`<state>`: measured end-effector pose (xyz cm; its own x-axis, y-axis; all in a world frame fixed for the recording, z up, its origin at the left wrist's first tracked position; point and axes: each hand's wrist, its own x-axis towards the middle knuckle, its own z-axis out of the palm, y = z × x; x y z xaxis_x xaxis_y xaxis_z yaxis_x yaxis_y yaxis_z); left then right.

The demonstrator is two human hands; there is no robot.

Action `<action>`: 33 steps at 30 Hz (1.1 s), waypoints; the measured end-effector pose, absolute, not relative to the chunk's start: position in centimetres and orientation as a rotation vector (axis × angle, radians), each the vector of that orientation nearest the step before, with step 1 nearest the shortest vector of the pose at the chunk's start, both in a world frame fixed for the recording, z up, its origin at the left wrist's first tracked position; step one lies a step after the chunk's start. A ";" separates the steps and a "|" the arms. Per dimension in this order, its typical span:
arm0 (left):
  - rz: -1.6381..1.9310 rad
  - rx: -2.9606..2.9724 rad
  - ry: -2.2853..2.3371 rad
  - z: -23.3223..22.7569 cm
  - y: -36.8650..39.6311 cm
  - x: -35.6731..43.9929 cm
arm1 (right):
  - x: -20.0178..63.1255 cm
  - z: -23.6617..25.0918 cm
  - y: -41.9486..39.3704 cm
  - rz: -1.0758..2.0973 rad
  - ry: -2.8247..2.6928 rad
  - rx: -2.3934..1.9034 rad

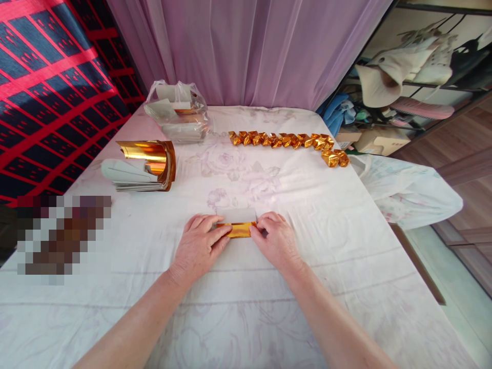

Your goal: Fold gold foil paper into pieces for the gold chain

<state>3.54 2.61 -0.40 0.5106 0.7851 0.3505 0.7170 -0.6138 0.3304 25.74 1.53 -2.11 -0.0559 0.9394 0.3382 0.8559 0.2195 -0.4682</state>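
Head view: both hands lie flat on the cloth-covered worktop (346,246), pressing a gold foil paper strip (239,229) between them. The left hand (200,245) pins its left end with fingers nearly closed over it; the right hand (277,239) pinches the right end, likely to keep the fold crisp, with the paper's white back showing just behind. A stack of curled gold sheets (148,165) sits well to the left, a plastic bag of paper (179,110) behind it. A row of folded gold pieces (286,141) lies far ahead. Nothing stands between them and the hands.
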 end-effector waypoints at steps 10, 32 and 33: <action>0.717 2.615 1.297 -0.4 2.6 3.6 | 25.7 -2.2 1.5 0.185 -1.904 -1.640; 0.709 2.568 1.311 -0.4 2.6 3.6 | 25.6 -2.2 1.4 0.210 -1.796 -1.711; 0.708 2.563 1.312 -0.4 2.6 3.5 | 25.6 -2.2 1.4 0.211 -1.792 -1.716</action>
